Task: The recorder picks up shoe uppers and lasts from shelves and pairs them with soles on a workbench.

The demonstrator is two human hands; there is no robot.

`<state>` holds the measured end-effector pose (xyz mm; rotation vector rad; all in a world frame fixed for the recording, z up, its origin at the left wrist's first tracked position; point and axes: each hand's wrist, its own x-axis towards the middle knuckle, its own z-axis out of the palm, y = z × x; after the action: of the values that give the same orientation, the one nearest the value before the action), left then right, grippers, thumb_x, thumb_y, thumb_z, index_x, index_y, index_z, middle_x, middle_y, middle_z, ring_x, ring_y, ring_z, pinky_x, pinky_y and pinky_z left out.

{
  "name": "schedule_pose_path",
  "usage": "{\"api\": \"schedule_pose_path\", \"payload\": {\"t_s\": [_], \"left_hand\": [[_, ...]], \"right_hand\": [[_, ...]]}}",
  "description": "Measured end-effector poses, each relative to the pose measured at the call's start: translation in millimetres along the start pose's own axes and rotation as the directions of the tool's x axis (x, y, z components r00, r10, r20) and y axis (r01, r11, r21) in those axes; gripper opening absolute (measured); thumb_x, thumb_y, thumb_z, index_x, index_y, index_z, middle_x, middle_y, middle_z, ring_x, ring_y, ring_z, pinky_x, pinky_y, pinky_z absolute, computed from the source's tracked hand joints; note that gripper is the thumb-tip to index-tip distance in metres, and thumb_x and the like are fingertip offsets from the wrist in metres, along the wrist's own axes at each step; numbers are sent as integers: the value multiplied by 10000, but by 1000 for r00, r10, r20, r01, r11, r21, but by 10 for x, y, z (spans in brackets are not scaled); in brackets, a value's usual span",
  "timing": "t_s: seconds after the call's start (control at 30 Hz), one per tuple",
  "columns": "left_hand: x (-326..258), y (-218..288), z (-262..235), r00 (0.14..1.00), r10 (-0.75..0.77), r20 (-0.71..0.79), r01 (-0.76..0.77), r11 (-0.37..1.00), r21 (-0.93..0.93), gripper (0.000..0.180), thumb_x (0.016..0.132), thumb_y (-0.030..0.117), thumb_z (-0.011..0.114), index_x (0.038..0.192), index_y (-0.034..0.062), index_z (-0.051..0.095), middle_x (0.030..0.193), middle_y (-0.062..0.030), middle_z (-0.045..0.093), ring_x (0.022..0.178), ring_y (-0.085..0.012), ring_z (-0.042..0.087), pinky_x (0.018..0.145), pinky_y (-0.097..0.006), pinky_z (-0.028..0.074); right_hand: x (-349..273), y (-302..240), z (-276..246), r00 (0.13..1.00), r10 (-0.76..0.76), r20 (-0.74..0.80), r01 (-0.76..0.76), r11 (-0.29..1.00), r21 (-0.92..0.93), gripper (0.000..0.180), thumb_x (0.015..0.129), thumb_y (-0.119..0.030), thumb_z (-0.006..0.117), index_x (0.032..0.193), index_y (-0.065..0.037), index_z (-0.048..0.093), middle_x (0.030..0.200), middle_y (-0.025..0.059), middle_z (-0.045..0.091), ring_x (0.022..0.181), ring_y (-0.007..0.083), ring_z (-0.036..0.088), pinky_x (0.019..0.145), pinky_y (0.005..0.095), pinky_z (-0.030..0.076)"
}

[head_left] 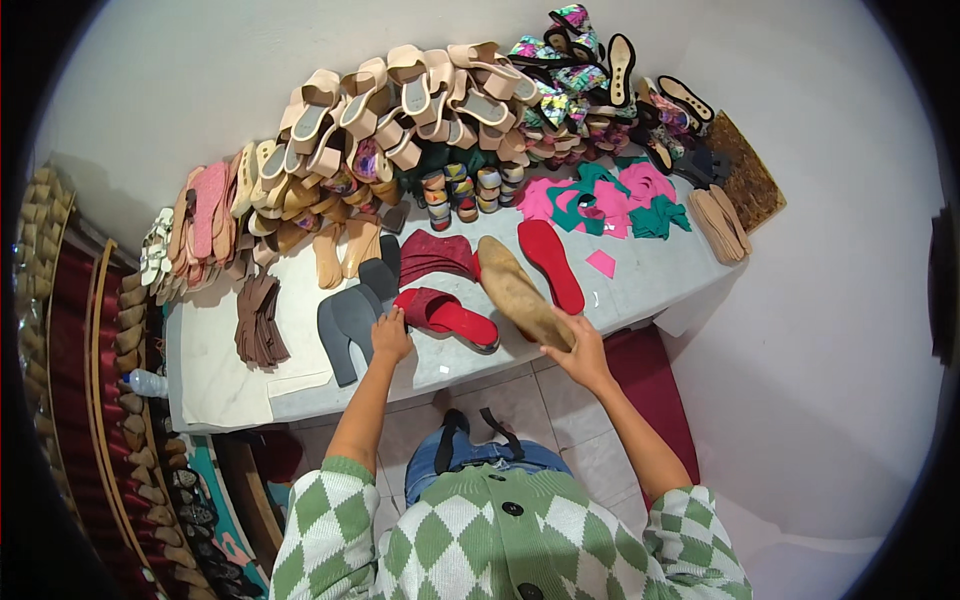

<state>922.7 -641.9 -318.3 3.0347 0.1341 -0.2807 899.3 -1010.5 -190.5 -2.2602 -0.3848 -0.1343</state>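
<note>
My right hand (578,352) is closed round the near end of a tan shoe last (510,283), a foot-shaped form held slanting over the table. My left hand (392,338) has its fingers partly spread, the fingertips at the edge of a red slide sandal (450,318) with a dark red strap. Just left of that hand lie grey heeled soles (345,325). Behind the sandal is a stack of dark red strap pieces (435,255). A red insole (550,265) lies to the right of the last, which partly hides another red piece.
Piled at the back of the table (225,345) are beige heeled sandals (410,95) and colourful patterned sandals (575,85). Pink and green scraps (600,200) lie at the right, brown strips (260,320) at the left. Shelves of lasts (135,370) stand on the left.
</note>
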Motion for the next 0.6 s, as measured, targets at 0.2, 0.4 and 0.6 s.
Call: {"api": "schedule_pose_path", "payload": {"t_s": [0.2,0.4,0.6], "left_hand": [[-135,163,42,993,-106,51,108,994,-26,668,747,234,576,1346,42,352,1387,-94,372,1210,-307,412,948,-420,373],[-376,255,-17,992,-113,60,124,964,-233,655,756,288,588,1321,40,369,1343,-140,411,1173,-334,449,960,-440,387],[-633,322,58,989,-89,115,119,953,-279,578,759,243,584,1274,39,420,1292,-159,454,1133,-336,480,933,-449,404]], "right_hand": [[590,502,59,978,127,-167,-145,984,-102,715,601,-223,799,1249,-160,504,924,190,569,891,338,564,781,399,460],[931,879,324,960,249,-128,-277,913,-300,677,612,-240,789,1228,-176,517,934,217,593,906,368,569,804,426,462],[929,958,401,939,318,-129,-343,891,-298,622,673,-281,731,1246,-217,498,997,217,552,916,374,563,811,433,463]]}}
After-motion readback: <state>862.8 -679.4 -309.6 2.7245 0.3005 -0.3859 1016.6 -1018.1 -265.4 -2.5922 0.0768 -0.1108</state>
